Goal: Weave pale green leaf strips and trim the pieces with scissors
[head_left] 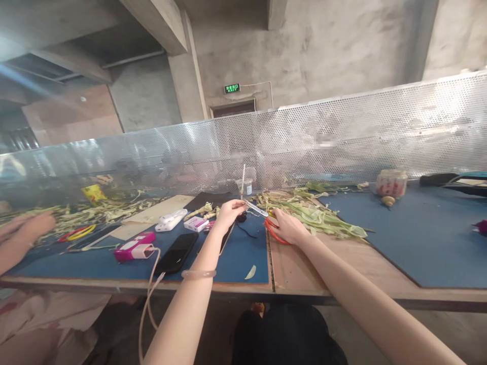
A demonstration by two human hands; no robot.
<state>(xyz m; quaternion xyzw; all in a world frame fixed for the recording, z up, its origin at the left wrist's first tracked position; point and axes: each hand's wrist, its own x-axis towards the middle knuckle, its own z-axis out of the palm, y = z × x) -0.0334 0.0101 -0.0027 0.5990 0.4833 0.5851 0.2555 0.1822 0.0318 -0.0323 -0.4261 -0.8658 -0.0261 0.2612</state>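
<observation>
Right hand (287, 228) grip is clenched on the red handles of the scissors (267, 212), which sit just above the worktop (243, 253) at its mid-front, blades pointing toward the left hand. Left hand (233, 210) grip is closed to a pinch at the blade tips; whatever is in it is too small to tell. Containers: clear cup (248, 187) with a pale label behind the hands, near the mesh screen (289, 147); a thin stick (243, 177) stands upright at its left edge, can't tell if in or behind it, cup contents unclear. Clear jar (391, 181) with red lettering on the right, contents not readable through the print; small brown knob (388, 201) at its front. Left side: magenta box (131, 248) with a pink charger (143, 251) against it, small white-purple box (196, 224), both contents hidden. White case (171, 220) behind them, black phone (177, 253) in front. Yellow packet (93, 193) in plant scraps (125, 210) further left, contents hidden. Leaf pile (323, 218) just right of and beyond the scissors. Another person's hands (34, 228) at far left.
</observation>
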